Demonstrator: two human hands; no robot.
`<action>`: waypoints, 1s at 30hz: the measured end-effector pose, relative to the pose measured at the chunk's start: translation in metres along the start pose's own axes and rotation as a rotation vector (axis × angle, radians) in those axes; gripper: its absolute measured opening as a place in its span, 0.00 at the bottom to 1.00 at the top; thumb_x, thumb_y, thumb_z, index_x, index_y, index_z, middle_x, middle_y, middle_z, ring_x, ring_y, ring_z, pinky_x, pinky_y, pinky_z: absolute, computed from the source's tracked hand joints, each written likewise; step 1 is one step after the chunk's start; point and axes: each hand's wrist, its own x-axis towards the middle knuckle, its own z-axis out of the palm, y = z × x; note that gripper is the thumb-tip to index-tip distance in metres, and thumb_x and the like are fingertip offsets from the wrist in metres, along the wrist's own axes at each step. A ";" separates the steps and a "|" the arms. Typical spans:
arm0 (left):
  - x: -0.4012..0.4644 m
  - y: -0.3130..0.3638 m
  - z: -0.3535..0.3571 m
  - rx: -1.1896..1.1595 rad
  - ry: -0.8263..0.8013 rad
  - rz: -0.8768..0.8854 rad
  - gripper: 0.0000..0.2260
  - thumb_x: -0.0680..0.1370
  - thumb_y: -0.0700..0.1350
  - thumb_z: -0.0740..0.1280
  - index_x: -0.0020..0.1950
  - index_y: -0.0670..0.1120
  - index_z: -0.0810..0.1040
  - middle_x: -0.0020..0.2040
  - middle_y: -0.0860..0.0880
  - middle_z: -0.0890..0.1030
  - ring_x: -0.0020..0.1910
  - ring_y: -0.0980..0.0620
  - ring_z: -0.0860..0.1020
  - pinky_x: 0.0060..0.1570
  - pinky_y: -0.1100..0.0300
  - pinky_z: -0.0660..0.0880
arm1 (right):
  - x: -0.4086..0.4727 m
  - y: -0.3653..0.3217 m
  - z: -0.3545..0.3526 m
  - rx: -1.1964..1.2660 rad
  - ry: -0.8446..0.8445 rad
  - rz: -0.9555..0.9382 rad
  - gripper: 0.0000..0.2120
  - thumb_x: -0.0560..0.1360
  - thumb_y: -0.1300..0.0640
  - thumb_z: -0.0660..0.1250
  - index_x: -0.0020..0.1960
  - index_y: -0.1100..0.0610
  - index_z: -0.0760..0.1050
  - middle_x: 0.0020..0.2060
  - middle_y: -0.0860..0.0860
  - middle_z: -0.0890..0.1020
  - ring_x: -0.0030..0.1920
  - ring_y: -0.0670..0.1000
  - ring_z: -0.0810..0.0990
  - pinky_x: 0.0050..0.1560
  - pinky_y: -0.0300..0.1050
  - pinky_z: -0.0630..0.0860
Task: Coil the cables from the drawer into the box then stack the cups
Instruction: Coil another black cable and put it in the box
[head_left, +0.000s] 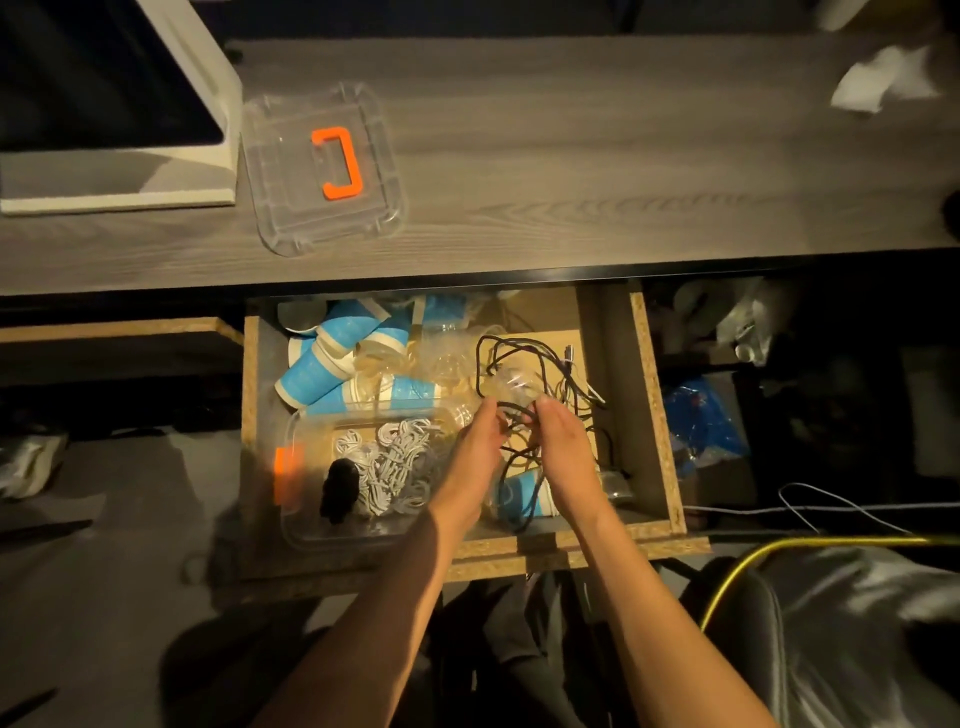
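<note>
- Standing at far left on the grey wood-grain bench (571, 156): a white slab-like stand (119, 197), with a clear square plastic lid (275, 171) beside it bearing an orange C-shaped handle (337, 163).
- Chipboard drawer (644, 374) pulled open below the bench edge.
- Clear plastic box (311, 535) with an orange latch (287, 473) sits front left in the drawer; it holds bundled white cables (395, 467) and a black lump (340, 488).
- Blue-and-white paper cups (322, 364) lie tumbled behind the box, mixed with clear plastic cups (441, 358); another paper cup lies under the wrists.
- Left hand (480, 447) and right hand (558, 441) close together, fingers pinching a tangled thin black cable (540, 358) over the drawer's middle.
- Yellow cord (737, 566) curves at lower right.
</note>
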 end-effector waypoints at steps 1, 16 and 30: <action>-0.001 0.001 0.004 -0.069 -0.004 0.022 0.21 0.85 0.57 0.50 0.68 0.48 0.72 0.66 0.48 0.77 0.68 0.49 0.73 0.74 0.52 0.63 | -0.005 -0.011 -0.003 0.015 -0.027 -0.049 0.18 0.84 0.51 0.55 0.56 0.63 0.77 0.44 0.47 0.80 0.43 0.40 0.77 0.47 0.37 0.74; -0.042 0.143 0.035 -0.600 -0.132 0.261 0.15 0.86 0.46 0.53 0.56 0.40 0.76 0.48 0.42 0.86 0.49 0.47 0.85 0.53 0.52 0.80 | -0.070 -0.100 -0.052 0.063 -0.268 -0.190 0.14 0.83 0.53 0.59 0.47 0.56 0.81 0.29 0.51 0.73 0.28 0.48 0.70 0.30 0.38 0.68; -0.090 0.149 0.019 0.330 0.483 1.024 0.10 0.81 0.46 0.65 0.44 0.44 0.81 0.33 0.48 0.78 0.32 0.52 0.77 0.33 0.61 0.73 | -0.091 -0.187 -0.080 -0.139 -0.096 -0.476 0.15 0.83 0.55 0.58 0.51 0.52 0.84 0.34 0.42 0.83 0.35 0.39 0.78 0.38 0.30 0.70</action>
